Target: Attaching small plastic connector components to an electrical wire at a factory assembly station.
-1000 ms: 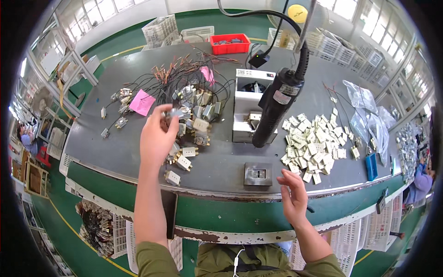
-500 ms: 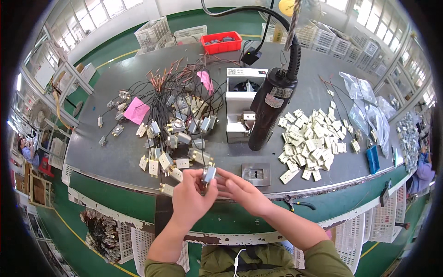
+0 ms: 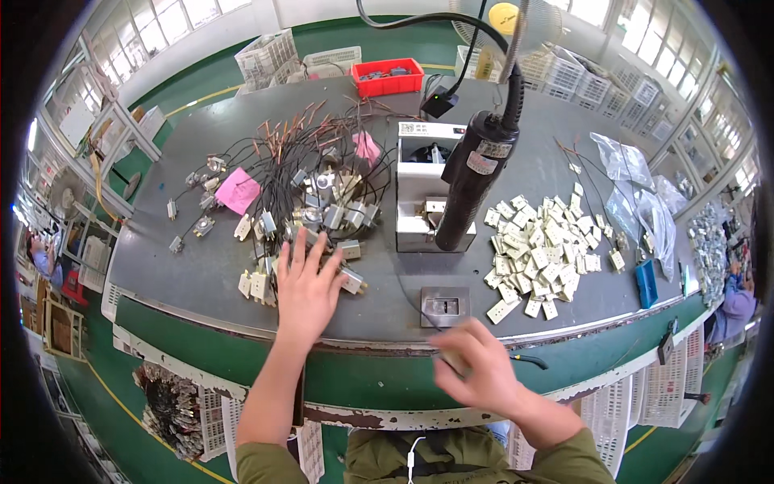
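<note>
Head view: wired switch parts [image 3: 322,218] lie heaped on tabletop [image 3: 161,274], directly ahead of left hand [image 3: 305,286], whose grip is spread flat on near edge of heap, fingers apart, nothing clamped. Right hand [image 3: 476,371] hovers at front edge, blurred; grip state can't be determined. Left hand is nearer.

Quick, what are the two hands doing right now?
Left hand: open, fingers spread flat on the wired parts.
Right hand: blurred at the table edge; cannot tell if it holds anything.

Motion blurs the right hand [image 3: 476,371], hiding its grip.
</note>
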### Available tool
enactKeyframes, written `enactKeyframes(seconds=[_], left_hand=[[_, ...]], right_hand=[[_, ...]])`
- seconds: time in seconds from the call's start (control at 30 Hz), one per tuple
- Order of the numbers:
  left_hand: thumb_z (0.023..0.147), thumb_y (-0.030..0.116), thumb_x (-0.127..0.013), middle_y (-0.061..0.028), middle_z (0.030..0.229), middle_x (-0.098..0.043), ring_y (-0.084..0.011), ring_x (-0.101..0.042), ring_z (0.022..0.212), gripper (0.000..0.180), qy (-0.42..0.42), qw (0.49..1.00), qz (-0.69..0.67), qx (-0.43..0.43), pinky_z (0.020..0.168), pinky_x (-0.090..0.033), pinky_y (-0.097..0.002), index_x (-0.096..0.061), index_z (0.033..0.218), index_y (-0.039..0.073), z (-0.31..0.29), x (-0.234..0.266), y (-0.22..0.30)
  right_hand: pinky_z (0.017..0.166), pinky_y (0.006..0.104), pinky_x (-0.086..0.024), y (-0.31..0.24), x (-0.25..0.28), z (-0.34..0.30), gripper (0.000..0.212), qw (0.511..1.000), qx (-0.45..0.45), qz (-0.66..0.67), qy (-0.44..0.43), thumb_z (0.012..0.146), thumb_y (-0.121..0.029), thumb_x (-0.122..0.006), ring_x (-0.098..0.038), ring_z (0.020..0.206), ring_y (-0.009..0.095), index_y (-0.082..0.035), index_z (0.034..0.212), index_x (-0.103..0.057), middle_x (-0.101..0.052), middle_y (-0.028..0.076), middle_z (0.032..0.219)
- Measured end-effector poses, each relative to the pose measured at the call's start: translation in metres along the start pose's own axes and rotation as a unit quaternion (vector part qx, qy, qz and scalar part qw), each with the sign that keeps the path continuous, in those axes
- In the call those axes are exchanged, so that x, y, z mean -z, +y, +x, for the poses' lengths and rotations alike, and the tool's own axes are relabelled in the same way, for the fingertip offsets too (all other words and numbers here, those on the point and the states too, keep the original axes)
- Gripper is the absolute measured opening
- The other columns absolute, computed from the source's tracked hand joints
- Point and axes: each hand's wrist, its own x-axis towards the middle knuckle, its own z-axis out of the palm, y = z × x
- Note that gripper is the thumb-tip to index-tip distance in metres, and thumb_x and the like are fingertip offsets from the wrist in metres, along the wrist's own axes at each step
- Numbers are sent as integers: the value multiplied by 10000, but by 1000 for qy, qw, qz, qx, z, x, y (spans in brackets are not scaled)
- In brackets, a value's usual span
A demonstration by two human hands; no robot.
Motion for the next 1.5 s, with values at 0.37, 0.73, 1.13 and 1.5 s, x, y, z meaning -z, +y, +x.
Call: enactKeyframes(seconds=[0.37,0.73,1.13,1.5], left_hand=[[1020,380,-402,-181,1240,-581,-295,-611,1108,512,-49,348,-899,261,875,-541,-454,-313,1431,89,16,40,37],[1024,350,-400,-220,970,-660,-358,-685,885,519,71,645,-754,103,719,-570,-405,-232,1425,67,-13,52,21],[861,19,-679,-102,1304,-502,-231,-584,1136,530,-147,671,-715,132,994,-464,-361,-414,1320,21,-40,23,118],[846,-16,-669,-119,1241,-539,-187,-576,1119,480,-226,771,-592,59,966,-470,-312,-463,1279,4,-33,30,109]], right_hand=[[678,344,-537,23,45,-75,455,993,12,113,-15,699,24,-732,-660,811,257,-85,1130,-636,-641,163,1067],[667,314,-493,58,63,-41,494,982,-127,18,-137,827,-6,-655,-613,763,247,-197,1280,-608,-616,80,892],[844,369,-508,38,1,-14,439,999,-39,7,17,727,-26,-775,-627,990,304,-49,1125,-592,-626,131,1115],[756,382,-517,36,4,-18,392,996,-54,71,-31,769,-46,-720,-621,890,315,-73,1148,-625,-626,115,1016]])
